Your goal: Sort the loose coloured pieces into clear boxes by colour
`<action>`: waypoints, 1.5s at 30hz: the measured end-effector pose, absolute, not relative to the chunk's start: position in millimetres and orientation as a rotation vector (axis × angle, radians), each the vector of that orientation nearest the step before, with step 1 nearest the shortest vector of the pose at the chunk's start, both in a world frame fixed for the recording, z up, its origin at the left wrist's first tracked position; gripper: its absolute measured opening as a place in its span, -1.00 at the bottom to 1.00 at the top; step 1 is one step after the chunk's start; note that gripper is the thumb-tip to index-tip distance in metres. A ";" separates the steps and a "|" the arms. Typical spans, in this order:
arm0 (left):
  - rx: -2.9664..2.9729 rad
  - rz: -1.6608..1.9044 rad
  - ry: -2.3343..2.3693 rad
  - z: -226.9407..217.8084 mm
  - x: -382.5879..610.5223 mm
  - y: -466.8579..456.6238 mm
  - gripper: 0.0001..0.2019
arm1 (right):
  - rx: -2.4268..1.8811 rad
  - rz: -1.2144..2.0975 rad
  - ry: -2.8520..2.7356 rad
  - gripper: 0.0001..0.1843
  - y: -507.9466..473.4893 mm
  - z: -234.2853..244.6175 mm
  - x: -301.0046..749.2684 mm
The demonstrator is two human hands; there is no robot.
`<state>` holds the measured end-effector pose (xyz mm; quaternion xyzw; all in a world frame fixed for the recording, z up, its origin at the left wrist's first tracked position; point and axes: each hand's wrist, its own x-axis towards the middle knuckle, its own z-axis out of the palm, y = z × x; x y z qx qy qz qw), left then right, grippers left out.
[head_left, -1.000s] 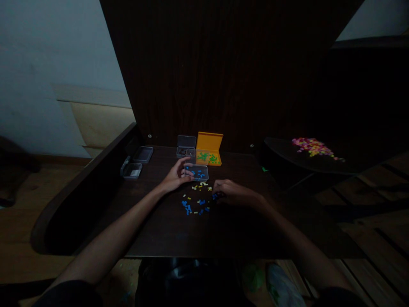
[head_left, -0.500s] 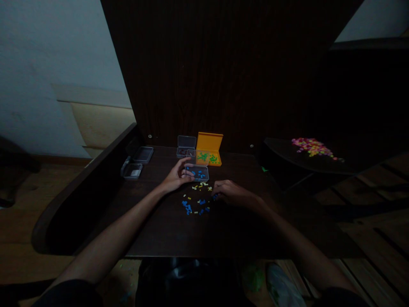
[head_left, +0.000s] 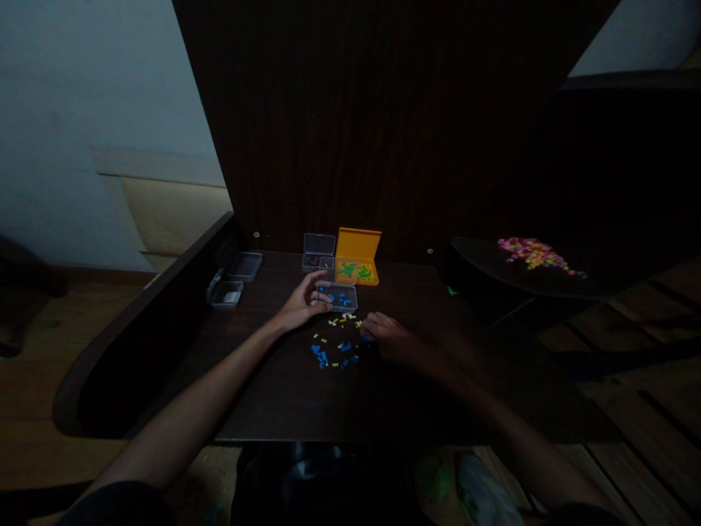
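Note:
My left hand curls round the left side of a clear plastic box, thumb in front and fingers at the lid side. The box has its lid up and holds several small blue building bricks. To the right of the loose pieces, my right hand is closed with fingertips pinched on a small blue brick, mostly hidden. On the tabletop before me lie scattered blue bricks and pale yellow bricks.
Behind stands an open orange box with green pieces, beside another open clear box. Further clear cases sit at the left by the raised side panel. Colourful small pieces are heaped on a dark shelf at right.
My right hand has shifted very slightly, its fingertips still low by the loose bricks. My left hand stays on the clear box.

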<state>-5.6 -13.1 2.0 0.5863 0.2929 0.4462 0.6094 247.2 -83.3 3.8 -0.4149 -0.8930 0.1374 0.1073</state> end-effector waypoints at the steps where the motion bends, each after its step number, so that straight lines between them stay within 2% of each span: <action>1: 1.357 1.033 0.676 1.7 -5.6 -13.1 -0.25 | -1.225 0.401 -2.630 -0.58 -83.8 3.9 246.5; 15: 1.347 1.030 0.676 1.6 -5.5 -12.5 -0.24 | -1.164 0.332 -2.625 -0.67 -79.4 3.4 246.1; 22: 1.359 1.033 0.674 3.8 -5.3 -13.2 -0.24 | -1.239 0.198 -2.702 -0.62 -84.0 3.6 243.2; 27: 1.344 1.037 0.672 5.1 -4.4 -13.5 -0.24 | -1.277 0.095 -2.732 -0.68 -85.4 -2.4 244.4; 37: 1.357 1.036 0.664 2.4 -4.9 -12.2 -0.25 | -1.242 0.058 -2.668 -0.64 -86.2 -9.0 241.3; 45: 1.341 1.028 0.659 3.6 -4.2 -14.3 -0.24 | -1.001 0.186 -2.361 -0.80 -71.9 10.6 240.1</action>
